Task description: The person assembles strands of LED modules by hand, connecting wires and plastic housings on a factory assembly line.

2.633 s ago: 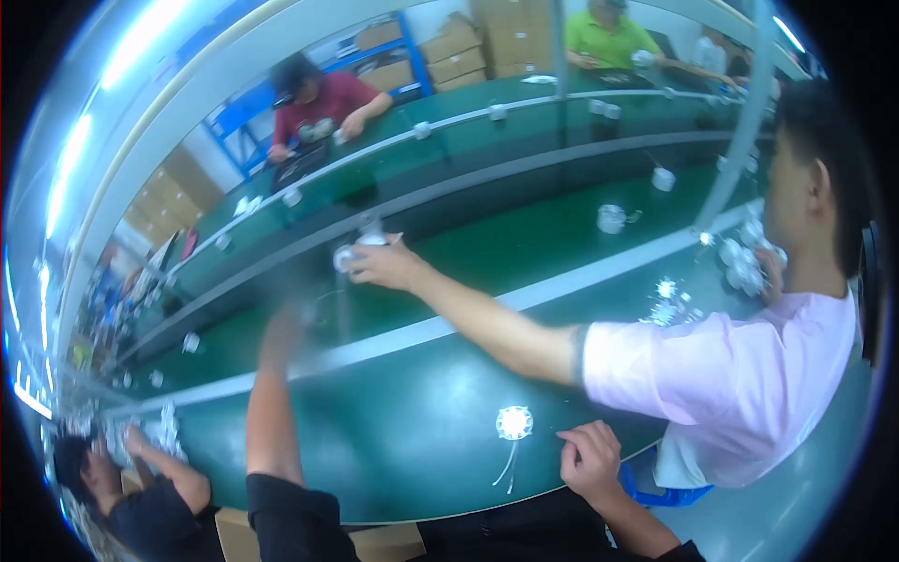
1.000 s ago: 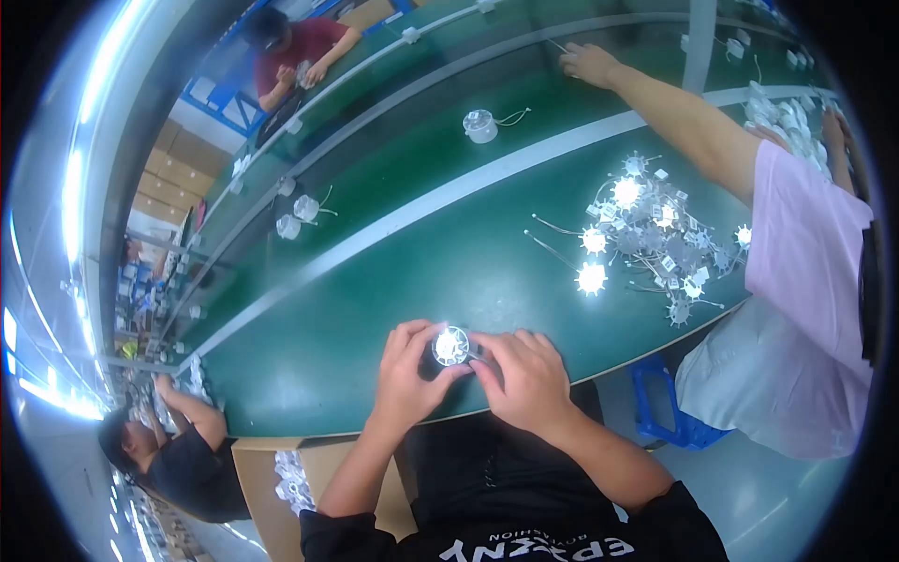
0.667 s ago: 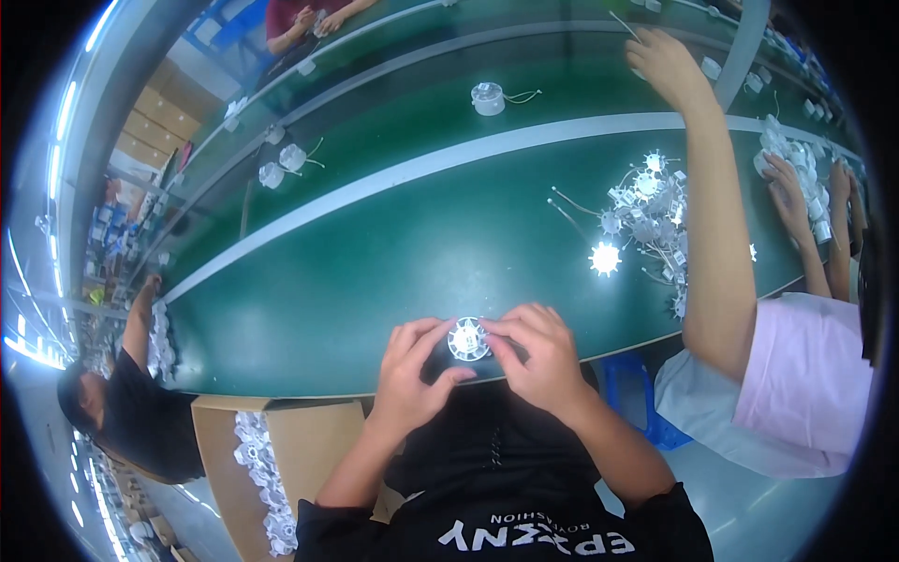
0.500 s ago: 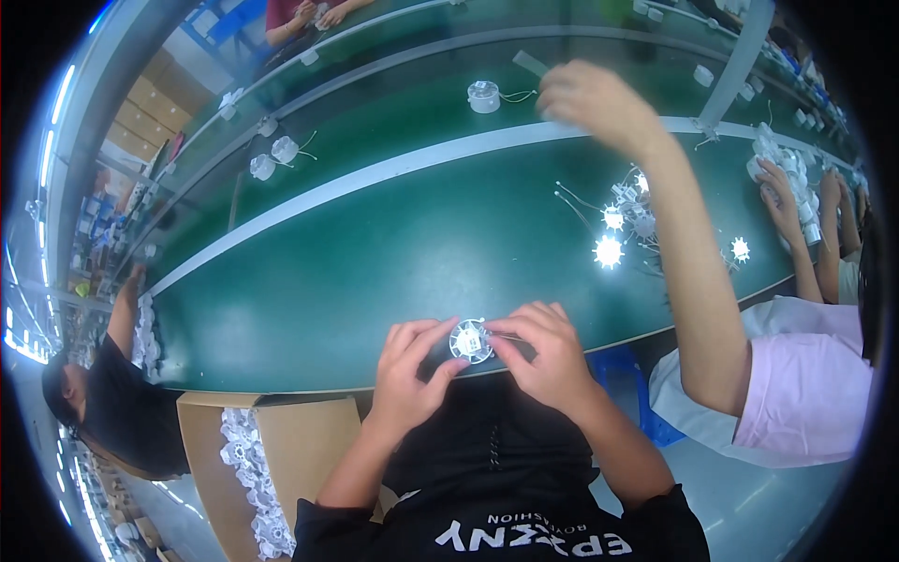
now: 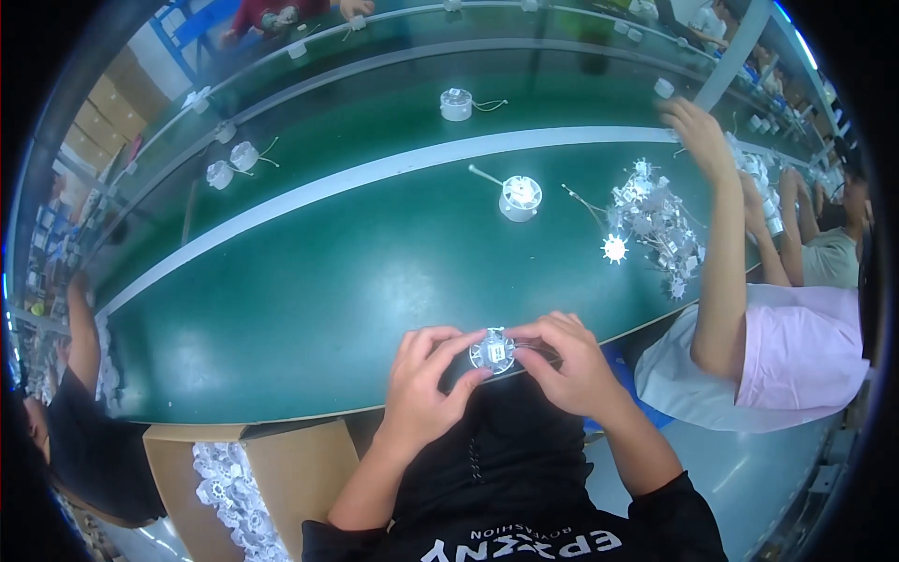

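Observation:
Between my hands, close to the table's front edge, is a round clear lamp housing [image 5: 485,363] with a whitish star-shaped LED board set in its top. My left hand [image 5: 426,379] pinches its left side between thumb and fingers. From the other side my right hand [image 5: 571,361] grips the rim, and thin wires trail out beneath its fingers. A white drum-shaped lamp housing [image 5: 520,201] with a wire stands farther forward on the green table. To the right of it lies a heap of star-shaped LED boards [image 5: 655,220] with wires.
Past a pale dividing strip [image 5: 403,166], more lamp housings [image 5: 456,105] stand on the green surface. An opened carton [image 5: 300,468] of clear plastic parts is at my lower left. A co-worker's arm [image 5: 726,225] reaches over the right side; other people sit left, right and opposite.
A white lamp housing now stands on my side of the strip, ahead of my hands. The co-worker's arm has swung right, away from the middle. My hands still hold the same housing.

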### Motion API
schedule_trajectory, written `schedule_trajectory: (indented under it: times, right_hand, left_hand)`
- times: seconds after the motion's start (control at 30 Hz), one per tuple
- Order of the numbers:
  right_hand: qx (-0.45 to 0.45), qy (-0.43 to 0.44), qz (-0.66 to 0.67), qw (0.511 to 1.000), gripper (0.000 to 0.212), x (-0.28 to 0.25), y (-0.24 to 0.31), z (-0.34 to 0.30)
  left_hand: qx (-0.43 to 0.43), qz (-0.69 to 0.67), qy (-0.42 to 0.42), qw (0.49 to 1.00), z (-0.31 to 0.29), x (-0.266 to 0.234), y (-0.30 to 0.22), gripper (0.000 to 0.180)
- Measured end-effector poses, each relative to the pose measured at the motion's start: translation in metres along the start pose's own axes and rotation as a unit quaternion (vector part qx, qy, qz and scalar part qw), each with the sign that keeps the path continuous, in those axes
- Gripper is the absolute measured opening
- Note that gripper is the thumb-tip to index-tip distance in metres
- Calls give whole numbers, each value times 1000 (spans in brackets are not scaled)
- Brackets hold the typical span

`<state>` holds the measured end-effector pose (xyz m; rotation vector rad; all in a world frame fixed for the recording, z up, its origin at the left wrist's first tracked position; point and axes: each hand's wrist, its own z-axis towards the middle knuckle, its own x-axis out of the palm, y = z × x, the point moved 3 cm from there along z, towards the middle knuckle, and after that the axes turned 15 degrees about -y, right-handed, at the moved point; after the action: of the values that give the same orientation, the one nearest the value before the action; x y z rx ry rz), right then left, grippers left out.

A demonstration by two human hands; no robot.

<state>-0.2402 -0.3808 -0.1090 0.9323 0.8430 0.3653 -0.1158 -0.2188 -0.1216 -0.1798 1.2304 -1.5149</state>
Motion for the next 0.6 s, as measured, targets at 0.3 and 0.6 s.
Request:
schedule_trajectory:
  times: [0.3, 0.6]
  right_hand:
    - [-100, 33, -101, 989, 26, -12, 40, 47]
    - [151, 268, -97, 946, 24, 17, 10, 68]
  left_hand:
    - [-1, -11, -3, 1000, -1, -12, 7, 41]
    - [14, -6, -24, 1000, -3, -5, 13, 39]
